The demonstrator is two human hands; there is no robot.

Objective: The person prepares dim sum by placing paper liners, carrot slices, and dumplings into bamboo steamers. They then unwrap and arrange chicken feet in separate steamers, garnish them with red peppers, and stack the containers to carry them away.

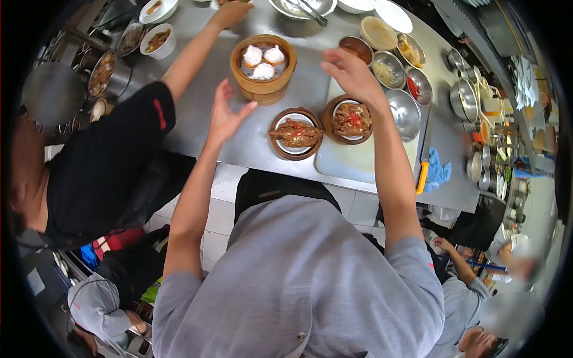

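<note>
A tall bamboo steamer (267, 89) stands on the steel counter, holding three white buns (262, 70). Just left of it is my left hand (225, 116), fingers spread, nothing in it. My right hand (353, 74) hovers over the white cutting board (340, 158), fingers stretched toward the steamer and holding nothing. Between my forearms sit two small round steamers with dishes inside: one with brown braised pieces (295, 133), the other with braised pieces topped with red chilli (351, 119). The second one rests on the board.
A yellow-handled knife (423, 170) lies at the board's right edge beside a blue cloth (439, 169). Several metal bowls (404, 116) stand at the right. At my left, a co-worker's arm (200, 56) reaches across the counter. A large metal bowl (292, 9) with a utensil is at the back.
</note>
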